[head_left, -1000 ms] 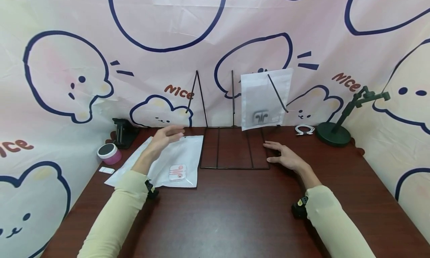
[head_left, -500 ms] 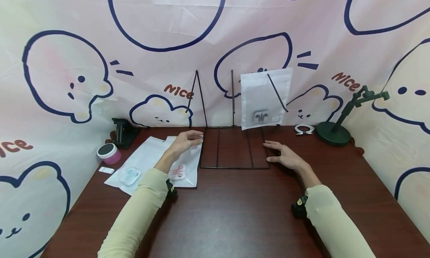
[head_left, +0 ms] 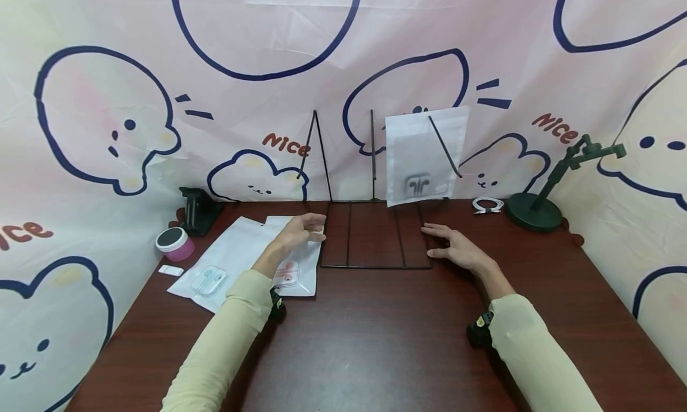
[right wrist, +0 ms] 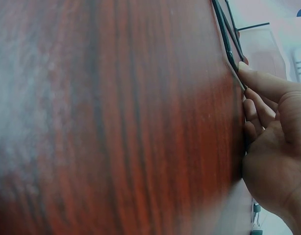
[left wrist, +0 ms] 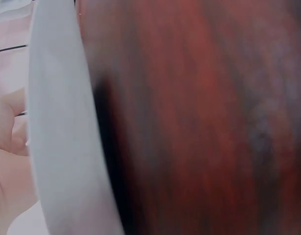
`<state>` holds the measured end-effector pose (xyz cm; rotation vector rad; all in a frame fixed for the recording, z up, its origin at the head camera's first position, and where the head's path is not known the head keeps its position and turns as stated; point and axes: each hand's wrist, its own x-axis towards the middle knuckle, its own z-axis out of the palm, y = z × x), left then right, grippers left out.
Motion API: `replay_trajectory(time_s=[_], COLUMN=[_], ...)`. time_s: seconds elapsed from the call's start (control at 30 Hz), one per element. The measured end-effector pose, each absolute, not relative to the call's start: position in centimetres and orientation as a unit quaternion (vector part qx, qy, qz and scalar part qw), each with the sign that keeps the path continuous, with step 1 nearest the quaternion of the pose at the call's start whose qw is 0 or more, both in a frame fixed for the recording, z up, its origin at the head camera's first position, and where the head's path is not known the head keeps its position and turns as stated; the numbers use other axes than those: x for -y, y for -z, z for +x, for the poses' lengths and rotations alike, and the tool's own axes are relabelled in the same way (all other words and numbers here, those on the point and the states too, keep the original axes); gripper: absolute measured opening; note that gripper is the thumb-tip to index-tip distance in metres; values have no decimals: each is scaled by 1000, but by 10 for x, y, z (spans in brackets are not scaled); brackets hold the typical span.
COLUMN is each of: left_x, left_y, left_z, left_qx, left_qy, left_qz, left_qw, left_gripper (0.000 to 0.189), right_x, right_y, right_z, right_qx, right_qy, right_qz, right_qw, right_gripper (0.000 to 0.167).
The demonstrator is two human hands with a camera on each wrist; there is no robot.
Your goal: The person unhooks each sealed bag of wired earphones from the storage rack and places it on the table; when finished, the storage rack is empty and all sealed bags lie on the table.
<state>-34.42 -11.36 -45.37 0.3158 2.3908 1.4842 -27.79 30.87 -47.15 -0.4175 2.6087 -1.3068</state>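
A black wire rack (head_left: 376, 268) stands at the back of the table, its base flat and its hooks upright. A white pouch with an earphone case printed or held on it (head_left: 421, 155) hangs on its right side. My right hand (head_left: 461, 251) reaches the rack's right edge with fingers extended; the thumb (right wrist: 253, 76) touches the wire in the right wrist view. At the left edge is my left hand (head_left: 295, 230), over a white pouch (head_left: 308, 269), fingers loosely extended. The fingertips are partly hidden in the left wrist view by a blurred pale strip (left wrist: 67, 122). Another white pouch (head_left: 236, 239) overlaps beside it.
A pink jar with a dark lid (head_left: 174, 244), a small white block (head_left: 170, 270) and a black stand (head_left: 198, 212) are at the left. A coiled white cable (head_left: 487, 206) and a green stand (head_left: 534, 213) are at the back right. A patterned cloth backs the table.
My left hand has moved right from above the left pouch to the rack's left edge, uncovering that pouch's earphone case. My right hand stays in place.
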Motion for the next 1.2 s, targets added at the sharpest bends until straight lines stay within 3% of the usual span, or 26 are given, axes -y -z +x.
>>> replay_trajectory(time_s=[0.4,0.83,0.93,1.2], left_x=[117,120,120,119], left_y=[454,460,461,459], left_z=[-347,-344,-344,-342], left_qx=[-862,-845,-845,-846], left_qy=[-440,-467,-469,-470], left_qz=[168,166,166,161], left_qw=[189,200,195,195], left_gripper=[75,77,76,76], right_x=[-309,-319,-326,-342], right_y=[470,453,438,381], right_z=[-278,-277,-279,-294], right_qx=[-882,-880,-867,-804], right_qy=[437,446,486,590], right_qz=[-143,-126,-78,3], right_qw=[103,105,79,-70], right_gripper=[64,67,64,62])
